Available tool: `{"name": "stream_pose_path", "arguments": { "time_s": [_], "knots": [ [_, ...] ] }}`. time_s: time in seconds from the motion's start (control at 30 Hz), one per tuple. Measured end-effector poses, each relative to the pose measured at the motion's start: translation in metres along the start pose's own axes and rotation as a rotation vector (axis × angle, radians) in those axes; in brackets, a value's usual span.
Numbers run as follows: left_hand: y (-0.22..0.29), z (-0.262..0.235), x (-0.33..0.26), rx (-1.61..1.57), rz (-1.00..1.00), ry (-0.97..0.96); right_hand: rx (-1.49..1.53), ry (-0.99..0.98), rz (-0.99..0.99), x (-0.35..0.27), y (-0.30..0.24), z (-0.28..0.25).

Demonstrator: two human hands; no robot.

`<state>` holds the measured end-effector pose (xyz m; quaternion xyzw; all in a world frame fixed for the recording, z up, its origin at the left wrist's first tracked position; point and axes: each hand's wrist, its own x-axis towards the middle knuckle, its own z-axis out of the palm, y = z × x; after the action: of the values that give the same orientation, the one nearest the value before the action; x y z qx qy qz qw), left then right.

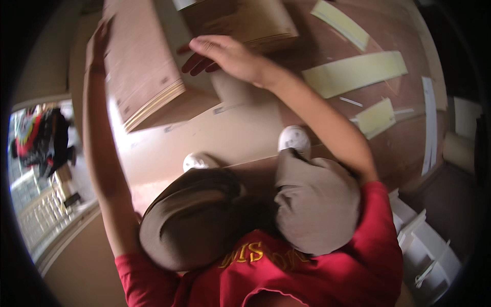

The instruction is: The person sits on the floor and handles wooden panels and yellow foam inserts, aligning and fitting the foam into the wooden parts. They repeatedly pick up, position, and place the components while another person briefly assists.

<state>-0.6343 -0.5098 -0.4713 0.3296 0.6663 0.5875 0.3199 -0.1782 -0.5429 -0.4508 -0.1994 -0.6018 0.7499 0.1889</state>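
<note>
Red shirt (327, 276); brown layered stack (143, 61).

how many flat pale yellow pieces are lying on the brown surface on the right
3: a narrow pale yellow strip farthest up, a longer, wider pale yellow strip below it, and a short pale yellow piece lowest. Others may be hidden beneath the right forearm.

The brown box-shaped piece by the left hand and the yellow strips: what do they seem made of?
Brown piece: probably cardboard or plywood, matte; its edge shows layers. Yellow strips: possibly foam or card, matte; no glare, but blur hides texture.
</note>
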Motion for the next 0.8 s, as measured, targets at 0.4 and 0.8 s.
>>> {"name": "stream_pose_path", "arguments": {
  "time_s": [0.4, 0.8],
  "knots": [
    [-0.04, -0.048, -0.168, 0.329, -0.138, 0.415, -0.149, 1.203, 0.156, -0.339, 0.187, -0.216],
    [-0.049, -0.108, -0.312, 0.566, -0.341, 0.693, 0.024, 1.725, 0.85, -0.482, 0.269, -0.434]
  ]
}}
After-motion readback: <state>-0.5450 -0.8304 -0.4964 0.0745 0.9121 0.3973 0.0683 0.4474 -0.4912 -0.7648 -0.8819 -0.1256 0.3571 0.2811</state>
